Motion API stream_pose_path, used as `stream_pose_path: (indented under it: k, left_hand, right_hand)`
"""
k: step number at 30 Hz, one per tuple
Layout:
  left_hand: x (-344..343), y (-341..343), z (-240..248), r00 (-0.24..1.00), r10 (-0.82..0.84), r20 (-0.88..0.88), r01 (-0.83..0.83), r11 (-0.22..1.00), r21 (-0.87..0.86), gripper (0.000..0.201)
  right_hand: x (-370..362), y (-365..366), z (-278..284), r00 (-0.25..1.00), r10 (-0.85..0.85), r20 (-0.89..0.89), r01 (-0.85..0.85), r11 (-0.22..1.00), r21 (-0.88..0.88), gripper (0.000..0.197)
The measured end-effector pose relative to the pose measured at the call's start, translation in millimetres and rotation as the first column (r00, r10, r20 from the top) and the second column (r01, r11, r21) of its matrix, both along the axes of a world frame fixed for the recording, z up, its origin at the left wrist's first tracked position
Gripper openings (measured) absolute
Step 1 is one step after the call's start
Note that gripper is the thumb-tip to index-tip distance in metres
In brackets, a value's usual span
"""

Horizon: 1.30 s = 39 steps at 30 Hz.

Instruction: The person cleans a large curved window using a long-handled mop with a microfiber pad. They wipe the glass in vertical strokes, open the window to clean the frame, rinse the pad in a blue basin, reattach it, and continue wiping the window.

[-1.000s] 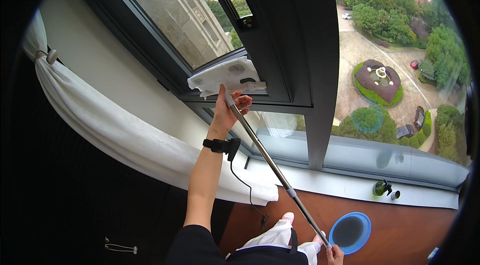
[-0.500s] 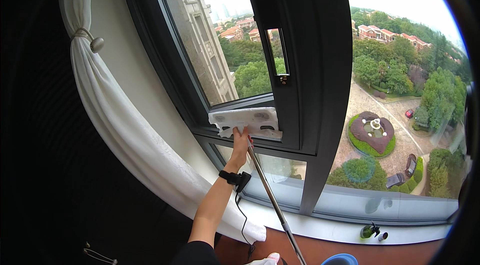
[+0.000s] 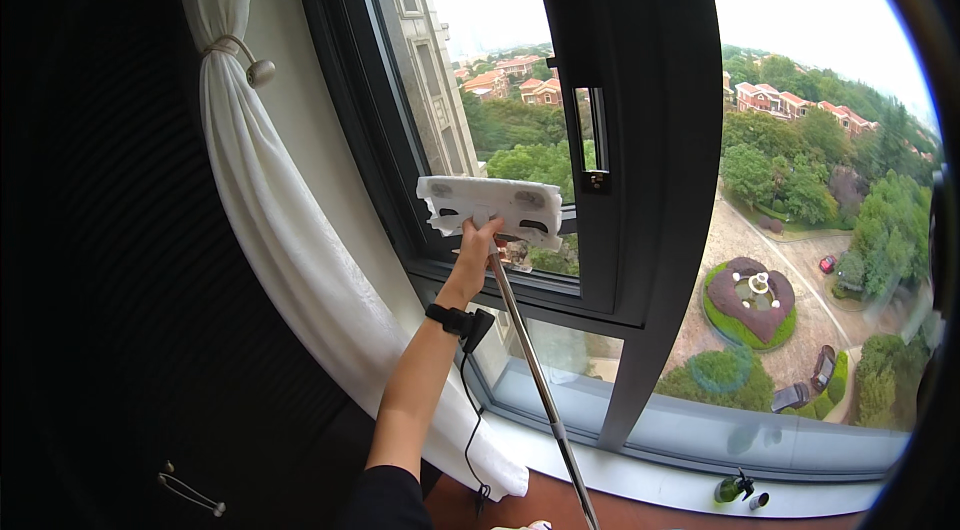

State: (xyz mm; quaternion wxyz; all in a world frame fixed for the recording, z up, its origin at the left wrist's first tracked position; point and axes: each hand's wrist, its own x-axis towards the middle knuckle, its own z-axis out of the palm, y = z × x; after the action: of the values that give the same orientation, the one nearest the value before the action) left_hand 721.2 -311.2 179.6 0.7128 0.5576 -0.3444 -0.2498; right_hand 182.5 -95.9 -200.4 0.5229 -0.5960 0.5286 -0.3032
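Observation:
My left hand (image 3: 476,255) is closed around the neck of a flat mop, where the metal pole (image 3: 532,355) meets the head. The mop head (image 3: 490,202) is a wide plate wrapped in white cloth, with dark cutouts showing. It is raised in front of the lower part of the left window pane (image 3: 505,20), tilted slightly down to the right. Whether the cloth's far side touches the glass is hidden. The pole slants down to the lower edge of the picture. A black band with a box and cable (image 3: 462,323) is on my left wrist. My right hand is out of view.
A white tied curtain (image 3: 270,170) hangs at the left. Dark window frames (image 3: 640,130) surround the panes. On the white sill at lower right stand a green spray bottle (image 3: 730,488) and a small cup (image 3: 760,501). Trees and a round flower bed are outside, far below.
My left hand and the mop head have moved up the pane, away from its bottom frame. The view has shifted, and the blue rim at the lower edge has gone out of it.

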Motion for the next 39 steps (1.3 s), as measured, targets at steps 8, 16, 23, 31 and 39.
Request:
stream_pose_path:
  k: [8,16,23,31,39]
  left_hand:
    - [-38,36,-21,0.999,0.002,0.045,0.0,0.998,-0.062,0.06]
    - [-105,85,-121,0.939,0.011,0.343,0.031,0.993,-0.117,0.046]
    - [-122,110,-197,0.974,0.023,0.224,-0.04,0.996,0.074,0.033]
    - [-146,127,-275,0.999,0.043,-0.005,-0.04,0.963,0.267,0.039]
    - [-142,113,-235,0.994,0.021,0.109,-0.035,0.991,0.13,0.03]
  right_hand:
    - [60,-38,69,0.984,0.035,0.177,-0.012,0.991,-0.132,0.038]
    - [90,-79,44,0.996,0.073,0.053,-0.051,0.941,-0.336,0.047]
    - [43,-61,-34,0.986,0.164,-0.002,-0.156,0.933,-0.324,0.041]
    - [8,-33,-82,0.979,0.153,-0.133,-0.17,0.976,-0.133,0.041]
    - [44,-39,-12,0.992,0.114,-0.053,-0.123,0.97,-0.211,0.041]
